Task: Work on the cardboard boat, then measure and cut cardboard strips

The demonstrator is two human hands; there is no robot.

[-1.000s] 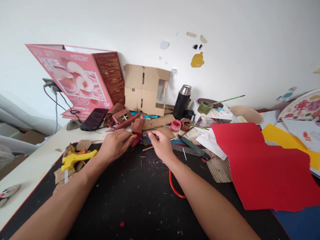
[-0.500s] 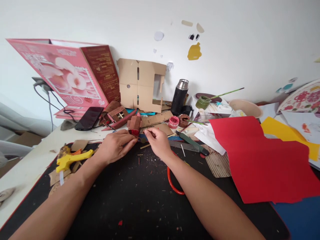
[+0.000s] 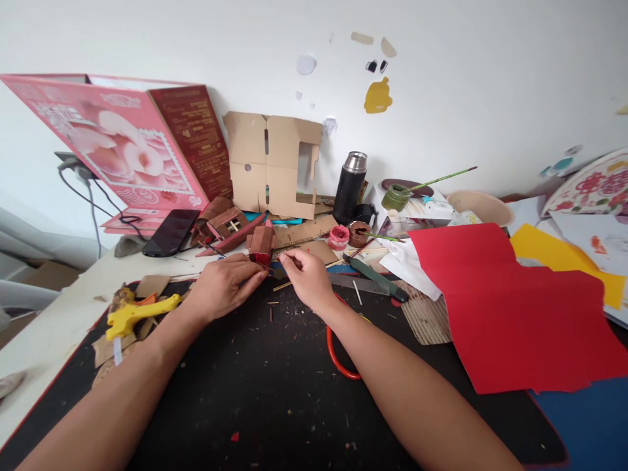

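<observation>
My left hand is closed, with thumb and fingertips pinched on a thin reddish stick just in front of a small red-brown model house. My right hand is closed in a pinch a short way to the right. Whatever sits between its fingertips is too small to make out. Behind my left hand lies a red-brown model boat beside a little house piece with a window. Under my right forearm, a red loop handle shows in part.
A yellow glue gun lies on cardboard scraps at left. A green-handled utility knife and red sheet are at right. Behind stand paint jars, a black thermos, a cardboard panel and a pink box.
The whole scene has shifted slightly left and up as the camera turned a little. Both hands keep almost the same pose and place beside the model house.
</observation>
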